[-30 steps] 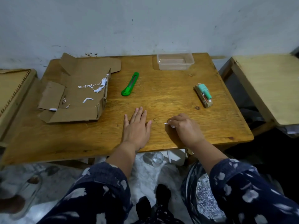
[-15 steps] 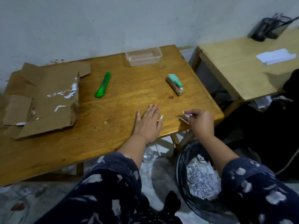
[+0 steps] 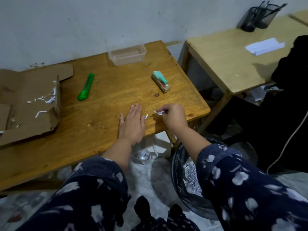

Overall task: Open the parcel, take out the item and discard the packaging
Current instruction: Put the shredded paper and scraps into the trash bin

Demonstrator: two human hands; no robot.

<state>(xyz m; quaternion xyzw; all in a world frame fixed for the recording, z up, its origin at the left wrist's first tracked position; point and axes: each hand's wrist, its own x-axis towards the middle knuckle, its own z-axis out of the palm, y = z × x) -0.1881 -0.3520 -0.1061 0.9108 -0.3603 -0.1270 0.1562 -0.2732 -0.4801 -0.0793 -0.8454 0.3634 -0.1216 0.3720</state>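
Note:
The flattened cardboard parcel (image 3: pixel 31 104) lies open at the table's left, with white paper shreds (image 3: pixel 44 98) on it. The item, a small brown and teal device (image 3: pixel 160 81), rests on the wooden table (image 3: pixel 106 104) to the right of centre. My left hand (image 3: pixel 132 123) lies flat on the table, fingers apart, with a white scrap (image 3: pixel 146 116) by its little finger. Just right of it, my right hand (image 3: pixel 174 116) pinches small white paper scraps (image 3: pixel 159 112) above the table's front right corner.
A green utility knife (image 3: pixel 85 87) lies mid-table; a clear plastic tub (image 3: pixel 127 55) stands at the back edge. A black-lined bin (image 3: pixel 188 177) holding shredded paper sits on the floor under my right arm. A second table (image 3: pixel 233 60) at right carries a mesh pen holder (image 3: pixel 260 17) and paper.
My view has swung right. My right hand has picked scraps off the table and carried them toward the front right corner. The left hand stays flat.

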